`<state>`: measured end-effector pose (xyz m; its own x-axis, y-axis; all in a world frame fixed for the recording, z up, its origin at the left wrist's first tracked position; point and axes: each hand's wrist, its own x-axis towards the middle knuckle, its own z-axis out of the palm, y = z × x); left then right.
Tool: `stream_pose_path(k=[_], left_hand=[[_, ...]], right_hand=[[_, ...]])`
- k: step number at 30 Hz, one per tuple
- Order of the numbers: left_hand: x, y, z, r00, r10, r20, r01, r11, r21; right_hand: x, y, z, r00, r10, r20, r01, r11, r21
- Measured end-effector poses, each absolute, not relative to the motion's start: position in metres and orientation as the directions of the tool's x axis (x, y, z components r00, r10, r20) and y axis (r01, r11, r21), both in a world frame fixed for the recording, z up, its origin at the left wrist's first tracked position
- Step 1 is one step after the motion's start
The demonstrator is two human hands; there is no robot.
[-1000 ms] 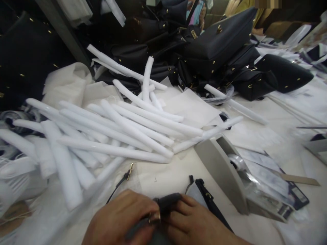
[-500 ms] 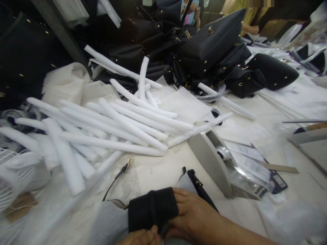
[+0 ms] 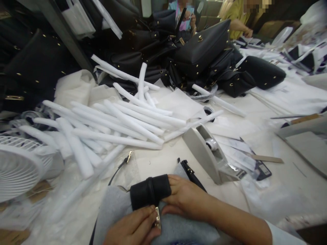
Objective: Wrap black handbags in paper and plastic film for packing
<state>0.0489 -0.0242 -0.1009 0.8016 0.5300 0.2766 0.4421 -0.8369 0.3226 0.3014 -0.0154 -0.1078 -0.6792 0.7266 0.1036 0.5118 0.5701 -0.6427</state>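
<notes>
A bag with a grey fuzzy surface [image 3: 112, 204] lies in front of me at the bottom of the head view. Across it stands a black leather flap [image 3: 149, 190] with a narrow band around its middle. My right hand [image 3: 187, 197] is closed on the flap's right end, thumb below and fingers behind. Just under the flap, my left hand [image 3: 135, 224] pinches a small gold-coloured metal clasp [image 3: 157, 217]; what it is fastened to is hidden by the fingers. A black zipper strip [image 3: 191, 173] and a thin strap with a gold buckle [image 3: 128, 157] extend from the bag.
White foam tubes [image 3: 117, 139] are heaped beyond the bag. A grey tape dispenser [image 3: 204, 153] stands to the right, a white fan [image 3: 20, 166] at the left. Black handbags [image 3: 201, 47] are piled behind. Two other people are at the back, one in a yellow top [image 3: 233, 23].
The view has shifted, bringing more of the fan and both my arms into sight. My left hand shows more fully, and the gold clasp at its fingertips is now visible.
</notes>
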Motion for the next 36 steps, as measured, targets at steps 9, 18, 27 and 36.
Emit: stream_pose_path(k=[9, 18, 27, 36], left_hand=[[0.053, -0.031, -0.103, 0.778, 0.618, 0.114, 0.529, -0.743, 0.41], [0.062, -0.038, -0.099, 0.733, 0.681, 0.005, 0.615, -0.665, 0.423], [0.059, -0.043, -0.098, 0.691, 0.723, -0.009, 0.653, -0.618, 0.438], [0.061, -0.036, -0.086, 0.706, 0.707, -0.037, 0.635, -0.609, 0.475]], right_hand=[[0.305, -0.018, -0.09, -0.776, 0.626, 0.083, 0.536, 0.722, -0.438], [0.293, -0.092, -0.06, -0.603, 0.79, 0.114, 0.654, 0.571, -0.496], [0.281, -0.105, -0.081, -0.587, 0.81, -0.002, 0.739, 0.534, -0.41], [0.28, -0.107, -0.078, -0.59, 0.806, 0.045, 0.739, 0.562, -0.371]])
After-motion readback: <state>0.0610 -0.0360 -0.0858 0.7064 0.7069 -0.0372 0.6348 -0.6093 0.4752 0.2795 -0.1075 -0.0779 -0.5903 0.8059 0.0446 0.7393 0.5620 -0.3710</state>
